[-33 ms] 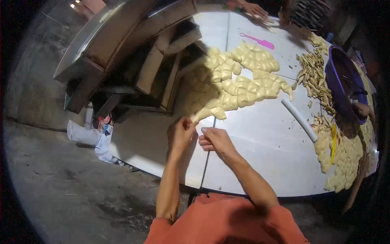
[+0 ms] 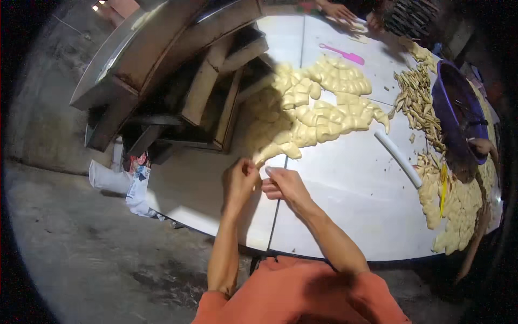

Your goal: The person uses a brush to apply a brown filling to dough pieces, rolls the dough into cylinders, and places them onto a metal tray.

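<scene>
Pale, glossy dough pieces [image 2: 329, 121] lie packed together across the middle of the white table [image 2: 334, 216]. A narrow tail of dough [image 2: 264, 155] reaches from their near edge to my left hand [image 2: 240, 181], whose thumb and fingers are pinched together at its tip. Just to the right is my right hand [image 2: 286, 186], with fingers curled in and thumb laid over them. Whatever it may hold is hidden. The two hands are a small gap apart, low over the table seam.
Stacked metal trays [image 2: 178, 70] overhang the left side. A pink spatula [image 2: 345, 54] lies beyond the dough, a white tube [image 2: 398, 159] right of it. Filling strips [image 2: 418, 102] and a purple basin [image 2: 458, 113] are at right. Other people's hands [image 2: 337, 11] work at the far edge.
My left hand has dropped slightly and turned a little at the dough's tip. My right hand has shifted very slightly left. Another person's hands at the far edge have moved.
</scene>
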`<act>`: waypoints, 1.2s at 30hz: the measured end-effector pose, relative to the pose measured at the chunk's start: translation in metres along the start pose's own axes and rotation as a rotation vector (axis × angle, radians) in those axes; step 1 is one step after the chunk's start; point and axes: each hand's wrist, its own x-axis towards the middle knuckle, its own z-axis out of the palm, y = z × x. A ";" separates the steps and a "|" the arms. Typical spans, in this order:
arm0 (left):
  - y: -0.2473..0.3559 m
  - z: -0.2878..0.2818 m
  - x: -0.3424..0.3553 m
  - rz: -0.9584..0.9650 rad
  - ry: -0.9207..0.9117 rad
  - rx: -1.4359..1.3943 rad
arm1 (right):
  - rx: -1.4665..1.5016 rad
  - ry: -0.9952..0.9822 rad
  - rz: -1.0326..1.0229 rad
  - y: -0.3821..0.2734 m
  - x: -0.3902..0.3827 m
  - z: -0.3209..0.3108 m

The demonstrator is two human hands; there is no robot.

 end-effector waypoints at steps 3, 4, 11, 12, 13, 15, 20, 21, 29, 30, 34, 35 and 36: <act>0.009 -0.007 -0.028 -0.043 -0.055 -0.177 | -0.130 0.071 0.060 -0.002 0.034 0.011; 0.007 -0.006 -0.032 -0.057 -0.037 -0.178 | -0.145 0.114 0.019 0.005 0.050 0.012; -0.035 -0.031 -0.013 0.140 0.091 -0.171 | -0.769 0.309 -0.108 -0.021 0.063 0.044; -0.027 -0.035 -0.008 0.095 0.046 -0.165 | -0.869 0.256 -0.218 -0.014 0.058 0.036; -0.019 -0.037 -0.002 0.098 0.044 -0.172 | -0.969 0.204 -0.327 -0.008 0.050 0.027; -0.015 -0.041 0.007 0.313 0.037 -0.060 | -0.942 0.073 -0.071 -0.024 0.000 0.030; -0.015 -0.024 0.037 0.464 -0.115 -0.018 | -1.358 0.181 -0.039 -0.031 -0.065 0.010; -0.014 -0.022 0.041 0.508 -0.172 0.039 | -1.358 0.187 -0.035 -0.027 -0.067 0.010; -0.007 0.014 0.045 0.650 -0.283 0.081 | -1.433 0.193 -0.706 0.013 -0.049 0.006; 0.003 0.014 0.041 0.593 -0.289 0.043 | -1.332 0.177 -0.676 0.014 -0.054 0.000; 0.018 0.007 0.012 0.436 -0.164 -0.064 | -0.940 0.238 -0.341 -0.022 -0.096 -0.012; 0.030 -0.001 0.003 0.403 -0.180 -0.027 | -0.762 0.288 -0.168 -0.032 -0.115 -0.018; 0.033 -0.006 -0.004 0.474 -0.183 0.035 | -0.508 0.321 -0.107 -0.032 -0.128 -0.030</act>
